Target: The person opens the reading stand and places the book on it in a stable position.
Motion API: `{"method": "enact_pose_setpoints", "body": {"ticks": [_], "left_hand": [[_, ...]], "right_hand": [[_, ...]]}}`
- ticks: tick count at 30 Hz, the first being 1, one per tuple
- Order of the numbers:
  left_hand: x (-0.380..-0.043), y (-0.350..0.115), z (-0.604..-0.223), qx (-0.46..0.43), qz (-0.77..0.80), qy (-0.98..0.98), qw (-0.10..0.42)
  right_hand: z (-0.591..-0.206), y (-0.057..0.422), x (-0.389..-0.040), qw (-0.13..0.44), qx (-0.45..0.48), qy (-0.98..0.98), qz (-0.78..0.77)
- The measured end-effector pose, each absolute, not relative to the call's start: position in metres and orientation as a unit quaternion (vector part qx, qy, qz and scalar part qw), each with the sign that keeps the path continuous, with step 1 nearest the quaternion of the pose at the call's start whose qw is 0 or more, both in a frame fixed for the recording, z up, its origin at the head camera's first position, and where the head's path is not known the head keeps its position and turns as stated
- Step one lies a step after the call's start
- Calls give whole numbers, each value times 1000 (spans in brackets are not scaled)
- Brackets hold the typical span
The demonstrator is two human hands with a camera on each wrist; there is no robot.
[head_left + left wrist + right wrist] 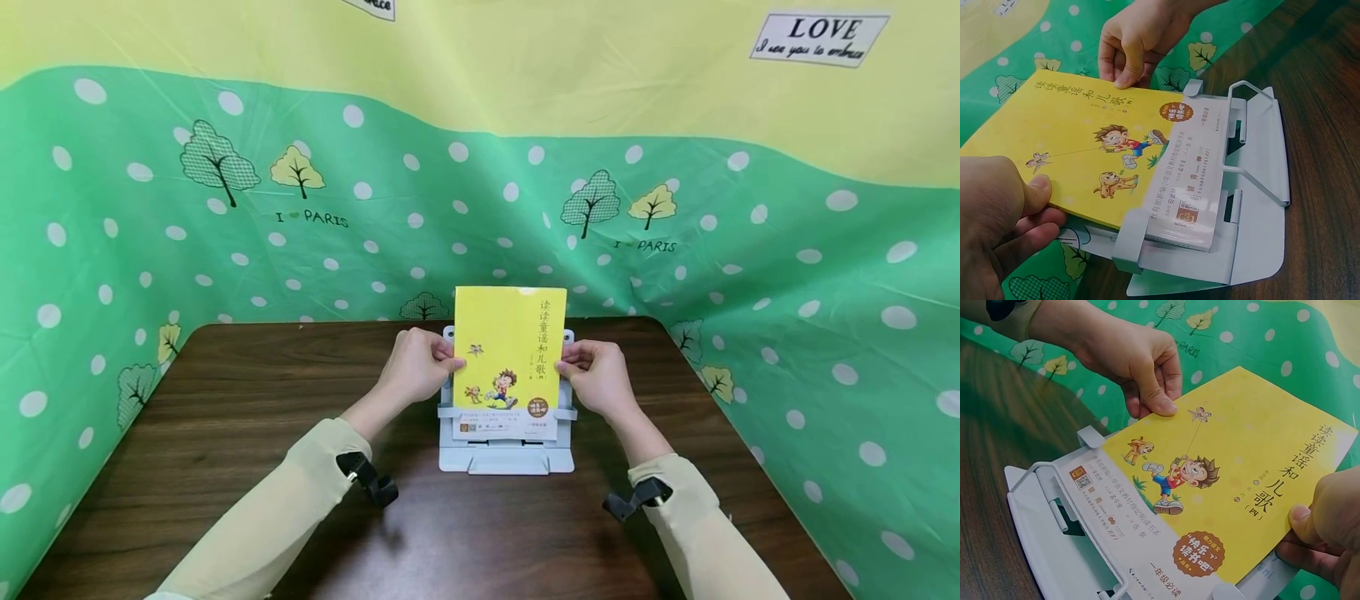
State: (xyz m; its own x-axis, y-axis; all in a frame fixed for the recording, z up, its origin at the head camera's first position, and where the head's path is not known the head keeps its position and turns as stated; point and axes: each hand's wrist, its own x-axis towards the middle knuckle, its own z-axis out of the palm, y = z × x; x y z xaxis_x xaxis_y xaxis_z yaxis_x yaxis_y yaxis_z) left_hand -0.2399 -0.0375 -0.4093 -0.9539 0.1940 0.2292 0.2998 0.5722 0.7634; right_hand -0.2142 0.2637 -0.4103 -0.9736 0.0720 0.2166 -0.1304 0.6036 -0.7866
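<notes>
A yellow children's book (502,342), with a boy, a dog and a kite on its cover, leans face out on a white metal book stand (506,460). My left hand (416,362) pinches the book's left edge, thumb on the cover and fingers behind. On the opposite edge my right hand (600,379) pinches in the same way. In the left wrist view, side clips (1130,240) of the stand flank the book's lower part. The wire page holder (1088,531) lies folded down in front of the stand, below the book. Most of the back plate is hidden behind the book.
The stand is on a dark wood-grain table (247,400), near its back edge. A green and yellow patterned cloth (465,200) hangs behind and along both sides. Black camera mounts (367,479) are strapped at both wrists.
</notes>
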Motion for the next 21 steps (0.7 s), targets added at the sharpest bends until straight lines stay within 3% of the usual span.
{"method": "enact_pose_setpoints", "body": {"ticks": [21], "left_hand": [[-240, -40, -420, -152, -439, -884, 53]], "right_hand": [[-414, 260, -207, 126, 39, -912, 388]]}}
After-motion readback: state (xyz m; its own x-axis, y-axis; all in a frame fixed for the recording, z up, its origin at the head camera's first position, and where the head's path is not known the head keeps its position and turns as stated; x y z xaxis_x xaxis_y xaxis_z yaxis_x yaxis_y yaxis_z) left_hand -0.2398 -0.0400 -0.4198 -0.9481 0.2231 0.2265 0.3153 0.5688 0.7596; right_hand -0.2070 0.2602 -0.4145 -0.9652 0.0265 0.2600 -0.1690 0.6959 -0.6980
